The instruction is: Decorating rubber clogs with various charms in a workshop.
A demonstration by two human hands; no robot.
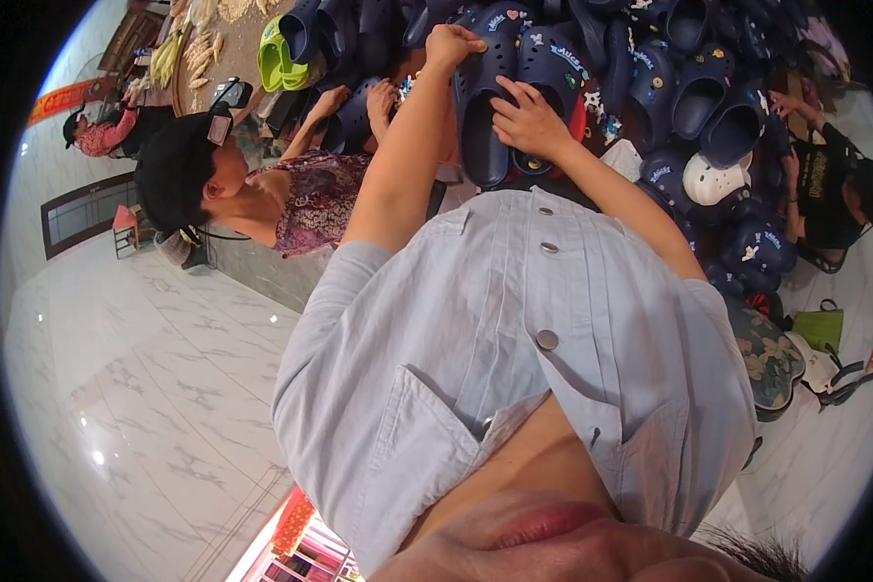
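A navy clog (483, 112) with small charms and a light-blue lettered piece on its toe lies in front of me, toe pointing away. My left hand (453, 47) is closed in a pinch at the upper of this clog; whatever lies between thumb and fingertip is too small to make out. Over the clog's right rim, near its opening, my right hand (532, 121) grips with bent fingers. Just right of it lies another navy clog (553, 63) with similar decorations, partly covered by my right hand.
Many navy clogs (698, 92) crowd the table, with a white clog (716, 178) at the right and lime-green clogs (279, 56) at the left. A person in a black cap (179, 175) works close on my left; another person (829, 194) is at the right.
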